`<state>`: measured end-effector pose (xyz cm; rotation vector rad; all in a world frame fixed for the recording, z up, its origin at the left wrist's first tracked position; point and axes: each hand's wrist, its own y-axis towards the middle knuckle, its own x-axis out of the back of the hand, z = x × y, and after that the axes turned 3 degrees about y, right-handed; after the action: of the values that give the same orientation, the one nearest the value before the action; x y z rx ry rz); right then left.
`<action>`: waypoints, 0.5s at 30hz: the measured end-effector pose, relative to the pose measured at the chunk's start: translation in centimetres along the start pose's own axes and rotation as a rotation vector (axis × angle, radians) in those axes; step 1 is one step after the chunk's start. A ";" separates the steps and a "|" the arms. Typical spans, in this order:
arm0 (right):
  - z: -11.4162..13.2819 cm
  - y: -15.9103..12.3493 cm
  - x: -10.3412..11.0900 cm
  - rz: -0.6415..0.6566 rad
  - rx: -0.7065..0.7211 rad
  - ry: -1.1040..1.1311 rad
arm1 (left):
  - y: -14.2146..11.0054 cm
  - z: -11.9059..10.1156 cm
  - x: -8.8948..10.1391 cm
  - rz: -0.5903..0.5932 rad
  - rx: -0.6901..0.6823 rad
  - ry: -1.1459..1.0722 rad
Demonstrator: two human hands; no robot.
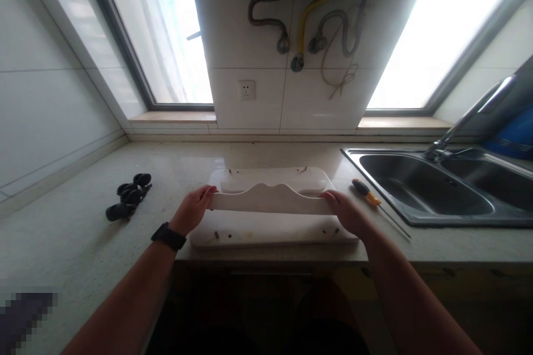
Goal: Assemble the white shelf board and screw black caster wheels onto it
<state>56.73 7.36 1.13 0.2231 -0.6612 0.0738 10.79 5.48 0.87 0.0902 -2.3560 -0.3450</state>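
Held level between both hands is a long white panel [270, 201] with a wavy top edge. My left hand [194, 208] grips its left end, fingers closed round it, a black watch [169, 236] on that wrist. At the other end, my right hand [345, 212] is closed on the panel too. Beneath and behind it lies a larger white board [270, 230] with rounded corners, small holes and short brown pegs near its corners. Whether the panel touches the board, I cannot tell.
A screwdriver [366, 193] with a black and orange handle lies right of the board, beside the steel double sink [425, 180] with its faucet [470, 119]. Several black casters [129, 195] sit on the left of the countertop [75, 222]. A wall socket [247, 90] and pipes [306, 22] are behind.
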 end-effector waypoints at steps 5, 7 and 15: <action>-0.7 1.5 0.3 0.006 -0.090 0.117 | 0.1 0.4 -0.4 0.166 0.160 -0.255; -0.9 1.3 0.4 -0.002 -0.132 0.173 | 0.0 0.5 -0.4 0.183 0.145 -0.255; -0.7 -0.9 -0.1 -0.052 -0.134 0.297 | -0.1 0.6 -0.4 0.218 0.208 -0.243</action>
<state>57.20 6.65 0.43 0.0968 -0.3625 0.0117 10.69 5.54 0.15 -0.1157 -2.6062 -0.0038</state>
